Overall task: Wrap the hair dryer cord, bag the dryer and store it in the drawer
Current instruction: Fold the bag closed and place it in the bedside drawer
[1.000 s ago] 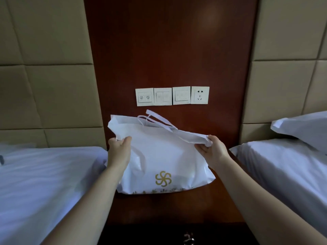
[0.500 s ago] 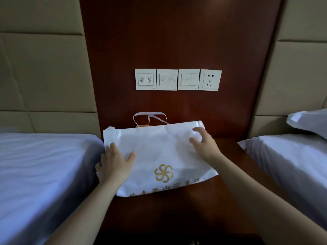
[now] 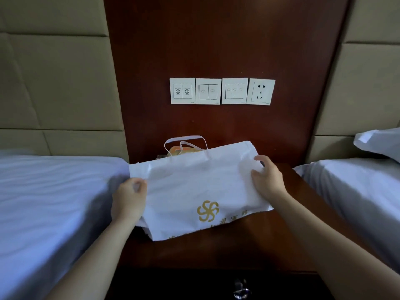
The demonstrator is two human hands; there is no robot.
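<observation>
I have the white bag [image 3: 194, 185] in the centre of the frame. It lies tilted on the dark wooden nightstand [image 3: 249, 245], with its gold pinwheel logo [image 3: 207, 211] facing up. My left hand [image 3: 129, 198] is at the bag's left edge, fingers curled in and pinching the fabric there. My right hand [image 3: 268, 180] is on the bag's upper right corner, fingers bent and clutching that side, thumb pointing toward the top of the frame. What the bag holds is hidden by the cloth, so I cannot see the dryer itself.

The bag's two thin loop handles [image 3: 200, 138] stand up at its far edge, and something orange [image 3: 180, 150] shows just behind them, against the wood panel [image 3: 216, 40].

At the bottom centre is the dark drawer front [image 3: 173, 284] with a metal pull [image 3: 240, 289]. It sits below the nightstand top, well apart from the bag.

Above the bag, on the panel, runs a row of three white switch plates [image 3: 208, 91] with a wall socket [image 3: 261, 91] at its right end. A white bed [image 3: 54, 191] fills the left of the frame, and another bed [image 3: 357, 187] is on the right, with a pillow [image 3: 381, 141] at its upper edge.
</observation>
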